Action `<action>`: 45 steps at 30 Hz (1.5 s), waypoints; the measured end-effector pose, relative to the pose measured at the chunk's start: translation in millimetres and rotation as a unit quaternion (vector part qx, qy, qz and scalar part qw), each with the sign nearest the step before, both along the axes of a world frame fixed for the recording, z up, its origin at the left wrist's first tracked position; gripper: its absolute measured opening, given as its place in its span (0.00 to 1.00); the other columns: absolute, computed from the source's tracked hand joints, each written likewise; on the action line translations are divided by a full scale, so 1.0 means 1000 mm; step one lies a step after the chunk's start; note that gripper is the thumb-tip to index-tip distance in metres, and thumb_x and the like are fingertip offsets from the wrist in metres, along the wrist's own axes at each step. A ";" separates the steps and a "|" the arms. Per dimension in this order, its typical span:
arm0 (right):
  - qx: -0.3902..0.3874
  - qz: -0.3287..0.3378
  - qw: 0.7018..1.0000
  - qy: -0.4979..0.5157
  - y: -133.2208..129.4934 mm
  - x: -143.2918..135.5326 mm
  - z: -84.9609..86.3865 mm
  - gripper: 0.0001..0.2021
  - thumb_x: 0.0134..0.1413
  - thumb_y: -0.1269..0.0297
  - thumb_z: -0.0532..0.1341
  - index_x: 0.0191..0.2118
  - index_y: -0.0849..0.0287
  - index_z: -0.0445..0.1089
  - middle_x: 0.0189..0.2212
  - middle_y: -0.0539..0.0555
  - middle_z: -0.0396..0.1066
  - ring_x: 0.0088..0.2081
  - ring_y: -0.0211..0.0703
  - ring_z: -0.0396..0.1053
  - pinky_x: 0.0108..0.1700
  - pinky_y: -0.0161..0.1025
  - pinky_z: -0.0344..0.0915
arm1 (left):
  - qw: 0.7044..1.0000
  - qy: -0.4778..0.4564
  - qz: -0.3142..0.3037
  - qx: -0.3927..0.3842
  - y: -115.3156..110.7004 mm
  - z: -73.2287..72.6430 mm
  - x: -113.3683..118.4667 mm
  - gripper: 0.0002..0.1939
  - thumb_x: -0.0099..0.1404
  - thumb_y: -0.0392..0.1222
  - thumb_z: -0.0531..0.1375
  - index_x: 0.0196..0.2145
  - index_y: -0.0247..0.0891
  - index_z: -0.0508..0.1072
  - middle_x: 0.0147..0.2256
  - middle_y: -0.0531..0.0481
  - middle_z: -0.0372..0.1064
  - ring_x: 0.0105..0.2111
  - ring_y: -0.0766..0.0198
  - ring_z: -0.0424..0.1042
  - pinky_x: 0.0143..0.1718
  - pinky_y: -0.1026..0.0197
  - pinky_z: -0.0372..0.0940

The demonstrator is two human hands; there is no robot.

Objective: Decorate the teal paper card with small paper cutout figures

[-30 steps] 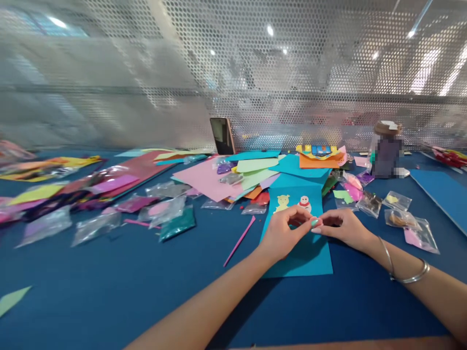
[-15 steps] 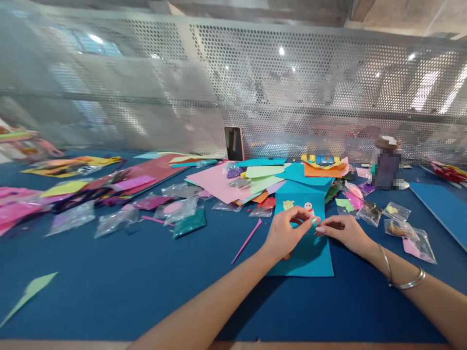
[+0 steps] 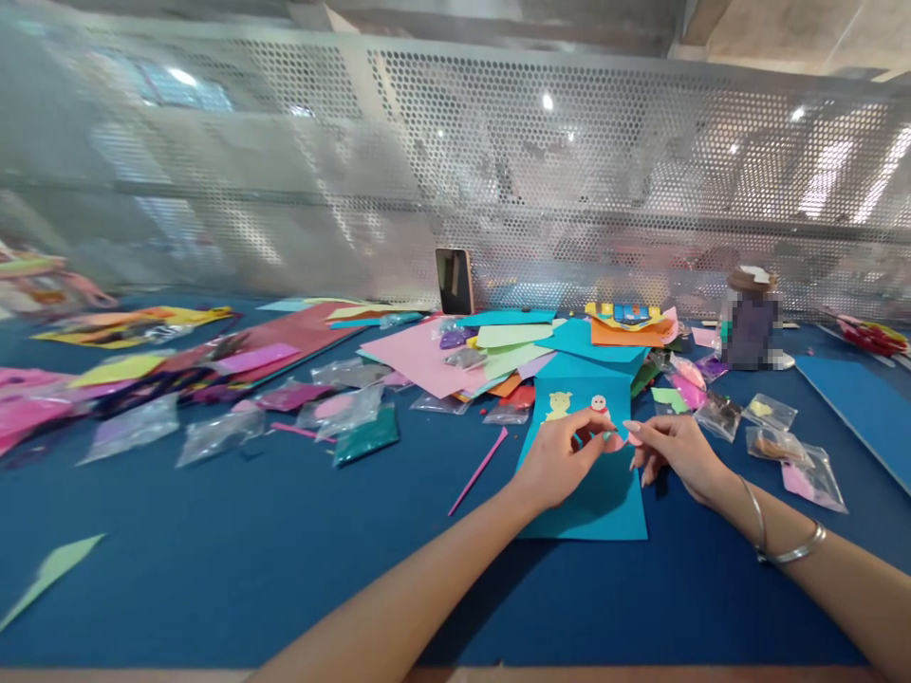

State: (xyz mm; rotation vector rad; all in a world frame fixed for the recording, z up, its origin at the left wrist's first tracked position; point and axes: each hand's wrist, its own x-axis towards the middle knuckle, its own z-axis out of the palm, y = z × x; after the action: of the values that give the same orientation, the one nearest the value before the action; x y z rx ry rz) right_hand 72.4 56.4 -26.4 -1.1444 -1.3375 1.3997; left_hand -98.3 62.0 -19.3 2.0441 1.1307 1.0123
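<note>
On the dark blue felt-covered table (image 3: 213, 569), your two hands meet over a turquoise sheet of card (image 3: 598, 493) that lies flat straight before you. Your left hand (image 3: 559, 460) rests on the card's left half with thumb and forefinger pinched together on something very small; what it is, you cannot tell from this view. Your right hand (image 3: 676, 446), with two silver bangles (image 3: 783, 541) on its wrist, hovers at the card's right edge with fingers loosely curled, their tips almost touching the left fingertips; whether they grip anything cannot be told. On the far end of the card sit two small paper figures, a pale yellow bear-like one (image 3: 559, 405) and a white snowman with a red scarf (image 3: 600, 405), side by side just beyond your fingers. Left of the card lies a thin pink paper strip (image 3: 478, 471). Beyond the card a heap of coloured paper sheets (image 3: 484, 351) spreads out, and behind that a phone (image 3: 454, 282) stands upright. Right of the card lie small clear plastic bags (image 3: 772, 427).
</note>
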 end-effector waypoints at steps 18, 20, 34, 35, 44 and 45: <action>0.046 0.022 0.992 -0.118 -0.006 -0.004 -0.001 0.20 0.41 0.48 0.61 0.27 0.65 0.73 0.05 0.44 0.57 0.07 0.26 0.48 0.09 0.26 0.42 | 0.979 0.089 -0.031 0.182 -0.010 -0.002 0.001 0.08 0.54 0.41 0.58 0.34 0.39 0.69 0.32 0.54 0.68 0.19 0.74 0.65 0.24 0.70 0.61; 0.049 0.027 0.991 -0.125 -0.006 -0.004 -0.002 0.20 0.42 0.48 0.60 0.27 0.64 0.73 0.05 0.44 0.57 0.07 0.27 0.49 0.10 0.26 0.43 | 0.977 0.090 -0.031 0.189 -0.009 -0.002 0.001 0.08 0.54 0.41 0.58 0.33 0.38 0.70 0.31 0.54 0.69 0.19 0.74 0.65 0.24 0.70 0.61; 0.048 -0.040 0.997 -0.045 -0.006 -0.004 0.000 0.19 0.47 0.47 0.55 0.26 0.62 0.66 0.09 0.42 0.54 0.07 0.29 0.49 0.08 0.27 0.45 | 0.976 0.089 -0.018 0.200 -0.008 -0.001 0.000 0.05 0.56 0.40 0.56 0.29 0.38 0.69 0.29 0.55 0.70 0.19 0.74 0.65 0.23 0.71 0.61; 0.054 -0.050 0.997 -0.017 -0.005 -0.003 0.000 0.17 0.46 0.50 0.56 0.28 0.61 0.66 0.10 0.43 0.56 0.08 0.29 0.51 0.09 0.28 0.48 | 0.977 0.081 -0.014 0.197 -0.008 -0.001 -0.001 0.05 0.56 0.40 0.56 0.29 0.38 0.70 0.29 0.55 0.70 0.19 0.74 0.65 0.23 0.71 0.61; 0.002 0.075 0.996 0.047 -0.005 -0.001 -0.001 0.12 0.38 0.62 0.63 0.31 0.64 0.72 0.27 0.54 0.72 0.30 0.41 0.70 0.37 0.38 0.64 | 0.990 0.026 -0.053 0.130 -0.009 0.004 -0.003 0.07 0.54 0.38 0.57 0.32 0.37 0.70 0.32 0.51 0.70 0.20 0.73 0.67 0.20 0.72 0.61; 0.003 0.077 0.996 0.043 -0.005 -0.001 -0.001 0.13 0.38 0.61 0.63 0.31 0.64 0.72 0.27 0.54 0.72 0.29 0.41 0.70 0.37 0.38 0.65 | 0.989 0.028 -0.053 0.135 -0.010 0.004 -0.003 0.07 0.54 0.39 0.57 0.32 0.37 0.70 0.32 0.51 0.70 0.20 0.73 0.67 0.20 0.72 0.61</action>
State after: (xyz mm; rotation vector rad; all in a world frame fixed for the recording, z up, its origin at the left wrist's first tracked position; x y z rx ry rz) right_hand 71.0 51.3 -27.7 -0.9833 -1.3919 1.5350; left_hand -101.2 52.2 -15.4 2.3311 0.9418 1.1105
